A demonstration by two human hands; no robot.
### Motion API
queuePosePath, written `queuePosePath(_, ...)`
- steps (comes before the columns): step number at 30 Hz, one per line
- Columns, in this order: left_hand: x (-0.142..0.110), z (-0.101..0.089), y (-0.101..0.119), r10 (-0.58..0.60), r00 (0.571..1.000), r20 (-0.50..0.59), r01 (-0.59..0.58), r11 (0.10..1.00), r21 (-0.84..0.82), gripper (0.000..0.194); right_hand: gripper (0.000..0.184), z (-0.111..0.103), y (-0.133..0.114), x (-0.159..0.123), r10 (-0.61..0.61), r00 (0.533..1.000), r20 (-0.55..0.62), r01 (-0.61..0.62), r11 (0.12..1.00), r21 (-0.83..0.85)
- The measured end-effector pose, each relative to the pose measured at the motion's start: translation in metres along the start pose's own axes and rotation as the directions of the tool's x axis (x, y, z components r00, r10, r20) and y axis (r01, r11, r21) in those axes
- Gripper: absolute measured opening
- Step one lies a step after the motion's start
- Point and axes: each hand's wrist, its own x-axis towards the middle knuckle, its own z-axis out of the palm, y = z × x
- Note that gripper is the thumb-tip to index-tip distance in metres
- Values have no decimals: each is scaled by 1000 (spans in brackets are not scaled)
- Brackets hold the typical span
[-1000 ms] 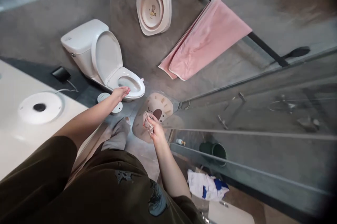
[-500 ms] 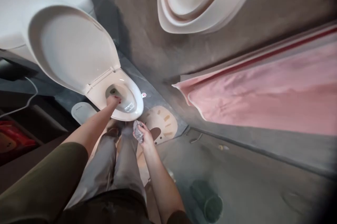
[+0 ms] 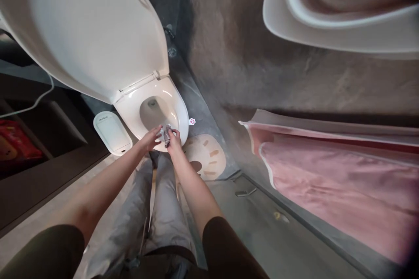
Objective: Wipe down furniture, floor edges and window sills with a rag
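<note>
A white toilet [image 3: 170, 100] stands below me with its lid [image 3: 88, 30] raised and the seat down. My right hand [image 3: 173, 138] is closed round a small crumpled cloth [image 3: 167, 132] and presses it on the front rim of the seat. Just to its left, my left hand [image 3: 151, 136] rests on the same front rim, fingers stretched toward the cloth. My grey trouser legs show beneath both arms.
A white lidded bin [image 3: 111, 132] sits on the floor left of the toilet. A beige patterned mat [image 3: 206, 156] lies to its right. A pink towel [image 3: 343, 183] hangs at right; white-and-pink basins [image 3: 340, 12] hang on the grey wall above. Dark shelving [image 3: 32, 148] at left.
I have bent closer to the toilet. My right hand has brought the cloth from beside the mat onto the seat's front rim, and my left hand has moved from the bowl's edge next to it.
</note>
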Motion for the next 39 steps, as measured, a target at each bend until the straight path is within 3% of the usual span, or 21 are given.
queuePosePath(3, -12, 5, -16, 16, 991, 134, 20, 965, -263, 42, 13, 18, 7, 12, -113, 992, 49, 119, 982, -149)
queuePosePath(6, -14, 5, -19, 99, 994, 53, -68, 909, -411, 38, 11, 23, 5, 24, -164, 982, 92, 181, 955, -236)
queuePosePath(9, -13, -4, -16, 92, 995, -22, -92, 879, -469, 29, 13, 20, -8, 36, -168, 979, 118, 197, 934, -299)
queuePosePath(14, -15, -23, -11, 83, 995, -45, -94, 830, -550, 25, 11, 14, -34, 57, -169, 978, 121, 203, 899, -387)
queuePosePath(18, -15, -27, -8, 77, 993, -94, -116, 824, -555, 21, 12, 18, -41, 66, -236, 960, 152, 279, 753, -595)
queuePosePath(20, -12, -27, -6, 75, 992, -104, -121, 816, -566, 20, 19, 20, -39, 66, -244, 943, 227, 333, 704, -627)
queuePosePath(23, -9, -27, -5, 81, 993, -80, -113, 795, -595, 20, 30, 23, -33, 64, -146, 901, 408, 388, 689, -612)
queuePosePath(25, -7, -28, -6, 84, 995, -52, -99, 782, -615, 20, 28, 24, -30, 63, -98, 879, 467, 412, 651, -638)
queuePosePath(28, -2, -29, -8, 90, 994, -65, -110, 772, -626, 21, 17, 25, -27, 65, -142, 881, 451, 432, 632, -644)
queuePosePath(31, 4, -32, -11, 105, 988, -109, -151, 736, -660, 25, 13, 26, -29, 67, -140, 897, 419, 378, 734, -564)
queuePosePath(34, 8, -34, -13, 112, 990, -87, -140, 684, -715, 26, 11, 26, -32, 68, -140, 918, 371, 330, 788, -519)
queuePosePath(39, 8, -37, -15, 88, 995, -53, -98, 653, -751, 20, 11, 23, -43, 72, -321, 919, 227, 393, 718, -575)
